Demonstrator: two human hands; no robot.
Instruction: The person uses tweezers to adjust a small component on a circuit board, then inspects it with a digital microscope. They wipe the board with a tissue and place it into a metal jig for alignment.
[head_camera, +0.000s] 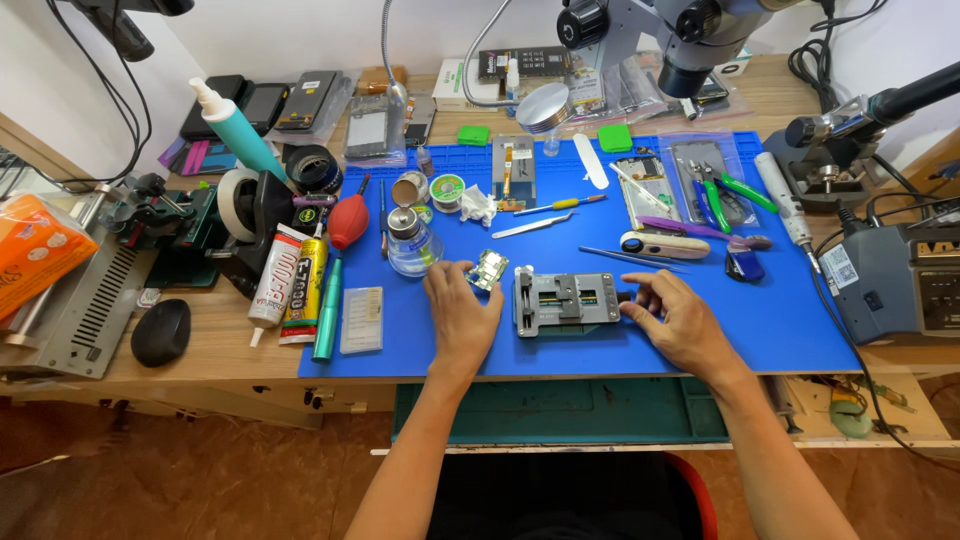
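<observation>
My left hand (462, 312) rests on the blue work mat (780, 320) and pinches a small green circuit board (488, 269) between thumb and fingertips. A grey metal board-holder fixture (566, 300) lies flat on the mat between my hands. My right hand (678, 318) is at the fixture's right end, its fingertips on the dark knob (627, 297) there. The circuit board hovers just left of the fixture and does not sit in it.
A glass solvent bottle (410, 243), red blower (349, 222), glue tubes (275, 275) and a teal pen tool (326, 308) crowd the mat's left. Tweezers (532, 226), green-handled pliers (722, 192) and a white tool (664, 245) lie behind. A soldering station (900, 280) stands right, a microscope (680, 35) overhead.
</observation>
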